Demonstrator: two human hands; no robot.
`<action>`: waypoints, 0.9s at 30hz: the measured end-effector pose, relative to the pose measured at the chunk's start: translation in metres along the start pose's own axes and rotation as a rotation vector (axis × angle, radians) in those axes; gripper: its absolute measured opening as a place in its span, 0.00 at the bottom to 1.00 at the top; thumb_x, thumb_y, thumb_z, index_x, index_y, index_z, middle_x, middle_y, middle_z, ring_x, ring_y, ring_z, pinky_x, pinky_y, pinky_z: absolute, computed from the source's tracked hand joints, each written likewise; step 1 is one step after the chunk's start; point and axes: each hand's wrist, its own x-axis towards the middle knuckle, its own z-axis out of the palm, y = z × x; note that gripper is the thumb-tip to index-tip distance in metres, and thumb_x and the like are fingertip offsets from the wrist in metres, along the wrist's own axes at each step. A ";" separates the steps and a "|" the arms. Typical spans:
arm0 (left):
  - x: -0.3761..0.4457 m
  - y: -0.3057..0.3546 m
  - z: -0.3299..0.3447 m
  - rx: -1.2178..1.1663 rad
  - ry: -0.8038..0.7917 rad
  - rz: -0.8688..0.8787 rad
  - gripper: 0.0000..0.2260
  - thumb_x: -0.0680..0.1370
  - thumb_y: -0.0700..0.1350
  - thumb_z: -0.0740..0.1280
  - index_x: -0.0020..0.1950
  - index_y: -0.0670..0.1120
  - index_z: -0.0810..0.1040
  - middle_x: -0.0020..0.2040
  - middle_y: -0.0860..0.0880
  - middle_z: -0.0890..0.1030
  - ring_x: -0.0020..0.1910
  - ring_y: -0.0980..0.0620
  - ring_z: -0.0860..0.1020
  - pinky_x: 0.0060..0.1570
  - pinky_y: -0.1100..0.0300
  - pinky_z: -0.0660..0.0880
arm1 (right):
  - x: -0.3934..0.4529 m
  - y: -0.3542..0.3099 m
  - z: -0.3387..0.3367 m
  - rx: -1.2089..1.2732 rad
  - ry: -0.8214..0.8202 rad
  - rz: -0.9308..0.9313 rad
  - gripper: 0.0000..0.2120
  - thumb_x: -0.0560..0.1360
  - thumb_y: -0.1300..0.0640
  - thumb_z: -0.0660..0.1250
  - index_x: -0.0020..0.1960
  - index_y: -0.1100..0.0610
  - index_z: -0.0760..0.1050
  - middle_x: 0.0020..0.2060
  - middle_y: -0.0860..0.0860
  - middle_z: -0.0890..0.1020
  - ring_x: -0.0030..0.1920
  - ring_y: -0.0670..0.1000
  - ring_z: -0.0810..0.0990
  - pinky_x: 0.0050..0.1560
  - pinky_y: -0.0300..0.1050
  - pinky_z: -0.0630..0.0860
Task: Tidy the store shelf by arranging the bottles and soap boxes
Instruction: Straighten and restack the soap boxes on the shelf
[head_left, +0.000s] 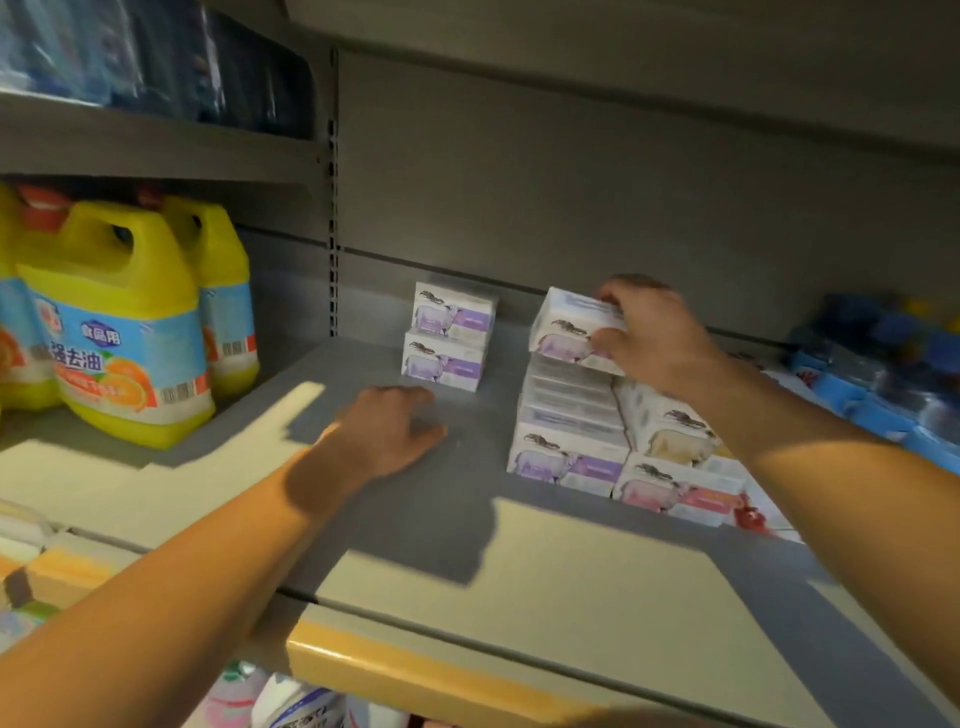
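Soap box (574, 330) gripped in right hand (652, 332), tilted, at top of right-hand pile of boxes (569, 431) on shelf (519, 582). Left hand (389, 431) rests on bare shelf, fingers curled loosely, holding nothing. 2 boxes (447, 335) stacked by back wall, well apart from pile; yellow bottles (124, 322) at far left. Step looks like shifting boxes between stacks; next move likely needs level, square placement

Single head-worn view; looks forward and down, close onto the grey shelf (395, 519); wide-angle.
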 end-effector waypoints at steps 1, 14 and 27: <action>0.004 -0.002 0.005 0.029 -0.013 -0.008 0.22 0.77 0.59 0.65 0.70 0.54 0.73 0.68 0.47 0.77 0.67 0.44 0.73 0.65 0.54 0.69 | 0.009 0.006 0.006 -0.027 -0.008 0.027 0.19 0.73 0.57 0.71 0.62 0.58 0.73 0.56 0.57 0.77 0.57 0.57 0.76 0.55 0.47 0.72; 0.015 -0.017 0.026 0.099 0.000 0.064 0.30 0.69 0.67 0.54 0.60 0.52 0.80 0.62 0.52 0.80 0.64 0.46 0.75 0.63 0.55 0.71 | 0.067 0.039 0.059 -0.263 -0.197 0.141 0.15 0.73 0.56 0.70 0.58 0.56 0.74 0.55 0.54 0.75 0.50 0.55 0.74 0.47 0.45 0.71; 0.014 -0.018 0.015 -0.209 0.010 -0.086 0.18 0.77 0.56 0.66 0.66 0.55 0.77 0.60 0.51 0.82 0.62 0.48 0.77 0.61 0.62 0.69 | 0.075 -0.002 0.041 -0.109 -0.138 0.013 0.17 0.75 0.44 0.66 0.56 0.54 0.78 0.53 0.54 0.80 0.51 0.56 0.78 0.52 0.49 0.77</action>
